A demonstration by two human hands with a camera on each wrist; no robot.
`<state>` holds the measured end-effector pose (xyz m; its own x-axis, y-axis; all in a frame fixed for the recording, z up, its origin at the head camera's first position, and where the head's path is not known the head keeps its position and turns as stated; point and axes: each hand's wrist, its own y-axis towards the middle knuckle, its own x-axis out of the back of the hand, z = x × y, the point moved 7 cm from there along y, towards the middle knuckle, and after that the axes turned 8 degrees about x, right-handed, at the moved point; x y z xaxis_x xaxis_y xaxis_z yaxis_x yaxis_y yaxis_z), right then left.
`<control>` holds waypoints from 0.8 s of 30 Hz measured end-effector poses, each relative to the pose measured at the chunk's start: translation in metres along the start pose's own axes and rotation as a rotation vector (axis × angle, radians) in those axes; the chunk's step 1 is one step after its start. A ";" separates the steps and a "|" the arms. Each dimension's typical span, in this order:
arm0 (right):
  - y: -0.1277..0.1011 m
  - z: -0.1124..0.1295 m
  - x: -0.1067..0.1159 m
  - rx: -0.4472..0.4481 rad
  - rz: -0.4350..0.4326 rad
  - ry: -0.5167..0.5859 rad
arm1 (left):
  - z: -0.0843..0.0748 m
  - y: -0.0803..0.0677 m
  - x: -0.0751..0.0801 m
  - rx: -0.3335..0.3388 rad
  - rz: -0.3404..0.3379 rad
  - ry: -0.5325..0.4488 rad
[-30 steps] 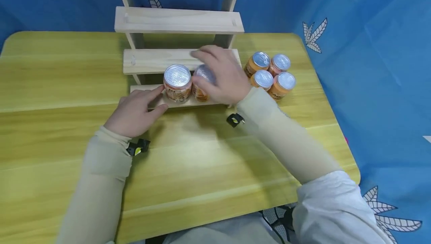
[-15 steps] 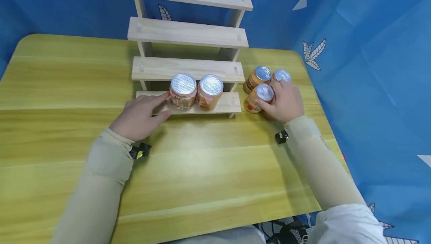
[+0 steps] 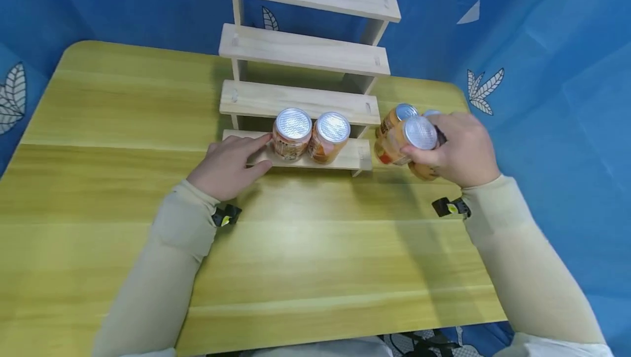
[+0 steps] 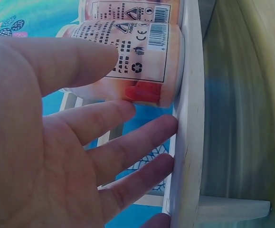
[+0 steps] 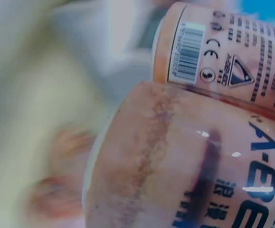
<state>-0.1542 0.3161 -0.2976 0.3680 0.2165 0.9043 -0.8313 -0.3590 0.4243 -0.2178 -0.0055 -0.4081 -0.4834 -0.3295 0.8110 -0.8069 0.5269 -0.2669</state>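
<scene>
A stepped wooden rack (image 3: 300,102) stands at the back of the yellow table (image 3: 98,127). Two orange cans with silver lids, one on the left (image 3: 292,132) and one on the right (image 3: 331,137), stand on its lowest step. My left hand (image 3: 246,154) rests open on that step, its straight fingers (image 4: 128,142) against the step's edge and the left can (image 4: 137,61). My right hand (image 3: 443,149) grips a third can (image 3: 420,133), lifted and tilted just right of the rack. That can (image 5: 199,180) fills the right wrist view, which is blurred.
More orange cans stand right of the rack: one behind the held can (image 3: 394,119), one mostly hidden under my right hand (image 3: 424,172), and a lid edge (image 3: 432,112) beyond. The three upper steps hold nothing. Blue leaf-patterned cloth (image 3: 542,72) surrounds the table.
My right hand left the second can on the lowest step, moved right to the group of cans, gripped one and lifted it. The left hand has stayed on the step.
</scene>
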 end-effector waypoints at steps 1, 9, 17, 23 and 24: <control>0.015 0.007 0.010 -0.007 -0.008 0.002 | 0.000 0.000 0.000 0.003 -0.003 -0.002; 0.140 0.055 -0.011 -0.014 0.142 -0.017 | 0.001 -0.003 -0.002 0.015 0.006 -0.014; 0.177 0.078 -0.067 0.032 0.262 0.005 | -0.002 -0.002 0.003 0.001 -0.013 -0.013; 0.185 0.097 -0.084 0.042 0.296 0.035 | 0.012 -0.013 0.009 0.029 -0.039 -0.030; 0.187 0.099 -0.085 0.047 0.310 0.057 | 0.015 -0.015 0.011 0.035 -0.042 -0.033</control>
<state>-0.2995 0.1405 -0.2900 0.0746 0.1403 0.9873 -0.8798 -0.4568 0.1314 -0.2156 -0.0286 -0.4028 -0.4592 -0.3769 0.8044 -0.8381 0.4841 -0.2516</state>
